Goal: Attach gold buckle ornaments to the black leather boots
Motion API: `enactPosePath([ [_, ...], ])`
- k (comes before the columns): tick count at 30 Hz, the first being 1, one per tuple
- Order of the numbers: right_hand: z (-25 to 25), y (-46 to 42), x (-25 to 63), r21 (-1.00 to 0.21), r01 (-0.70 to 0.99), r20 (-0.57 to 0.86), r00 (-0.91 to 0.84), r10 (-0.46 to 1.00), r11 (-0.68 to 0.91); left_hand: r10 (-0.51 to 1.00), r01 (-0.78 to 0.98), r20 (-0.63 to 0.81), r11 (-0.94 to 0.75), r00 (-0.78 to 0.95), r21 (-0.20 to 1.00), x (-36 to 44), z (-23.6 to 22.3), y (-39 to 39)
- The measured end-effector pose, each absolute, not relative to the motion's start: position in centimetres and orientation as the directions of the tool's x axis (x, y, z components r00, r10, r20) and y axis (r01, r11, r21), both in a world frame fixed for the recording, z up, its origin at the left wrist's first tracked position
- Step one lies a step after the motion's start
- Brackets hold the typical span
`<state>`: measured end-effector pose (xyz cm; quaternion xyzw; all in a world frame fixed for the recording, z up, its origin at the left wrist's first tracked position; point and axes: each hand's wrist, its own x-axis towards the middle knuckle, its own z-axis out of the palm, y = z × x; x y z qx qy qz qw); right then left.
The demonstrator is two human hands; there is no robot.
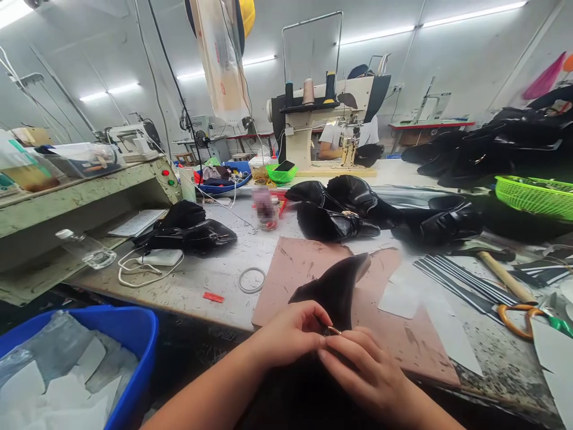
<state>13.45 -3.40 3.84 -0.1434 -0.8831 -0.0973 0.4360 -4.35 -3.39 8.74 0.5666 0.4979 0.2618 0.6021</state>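
Observation:
My left hand and my right hand meet at the front edge of the table, fingers pinched together. Between their fingertips shows a small gold-coloured metal buckle, partly hidden by the fingers. Directly behind it a black boot upper stands up with its curved edge to the top right. Its lower part runs behind my hands, and where it ends is hidden. Beneath the upper lies a pinkish-brown work mat on the table.
Several black boot uppers lie behind the mat. To the right are a hammer, orange-handled scissors and striped strips. A blue bin stands at lower left; a clear bottle lies above. A sewing machine stands behind, a person beyond.

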Motion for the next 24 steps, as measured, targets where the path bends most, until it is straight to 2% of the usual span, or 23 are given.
enactPosePath([
  [3, 3.7, -3.3, 13.3, 0.057, 0.355, 0.785, -0.593, 0.178, 0.933, 0.875, 0.210, -0.309, 0.244, 0.373, 0.947, -4.3, 8.8, -3.3],
  [6, 4.1, -3.3, 13.2, 0.031, 0.312, 0.799, -0.579, 0.164, 0.949, 0.870, 0.244, -0.312, 0.231, 0.382, 0.942, -4.2, 8.8, -3.1],
  [12, 4.7, -3.6, 13.8, -0.146, 0.213, 0.840, -0.489, 0.235, 0.966, 0.874, 0.375, -0.285, 0.131, 0.392, 0.918, -4.3, 9.0, -3.5],
  [16, 4.2, -4.5, 14.1, -0.210, 0.159, 0.803, -0.535, 0.263, 0.965, 0.917, 0.586, -0.262, 0.038, 0.302, 0.810, -4.8, 8.2, -3.7],
  [19, 4.1, -5.1, 14.1, -0.249, 0.158, 0.773, -0.562, 0.294, 0.956, 0.923, 0.643, -0.245, -0.003, 0.296, 0.766, -5.2, 8.1, -3.9],
  [21, 4.1, -5.2, 14.1, -0.292, 0.202, 0.756, -0.550, 0.355, 0.935, 0.897, 0.652, -0.223, -0.089, 0.381, 0.753, -5.5, 8.6, -4.3],
  [24, 3.8, -5.1, 14.3, -0.301, 0.239, 0.796, -0.470, 0.382, 0.923, 0.865, 0.713, -0.123, -0.313, 0.487, 0.628, -5.8, 9.7, -5.3],
])
